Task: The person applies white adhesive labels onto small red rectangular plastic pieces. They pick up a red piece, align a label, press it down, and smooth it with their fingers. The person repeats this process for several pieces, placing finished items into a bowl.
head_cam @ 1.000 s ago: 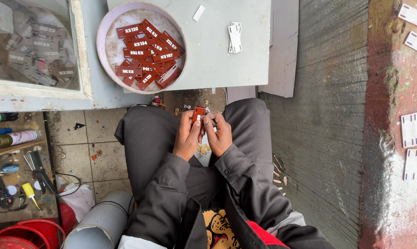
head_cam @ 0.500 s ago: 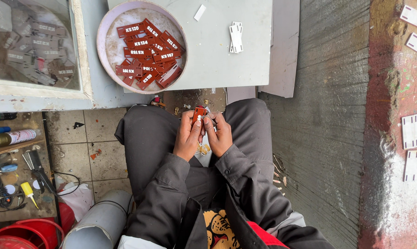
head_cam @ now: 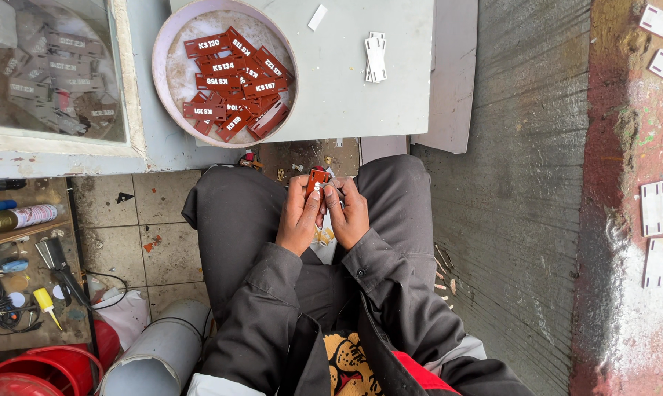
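Both grips pinch 1 small red tag (head_cam: 317, 178) over the lap: left hand (head_cam: 300, 216) and right hand (head_cam: 348, 213), fingertips pressed together on it; round pink bowl (head_cam: 159, 88) on the grey counter (head_cam: 346, 103) ahead, heaped with red rectangular tags (head_cam: 232, 81) bearing white characters; white tags (head_cam: 376, 56) stacked right of the bowl; more white tags (head_cam: 659, 206) on the floor far right.

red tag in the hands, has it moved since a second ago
No. The small red tag sits pinched between the left hand and right hand, at the same spot below the round bowl as before.
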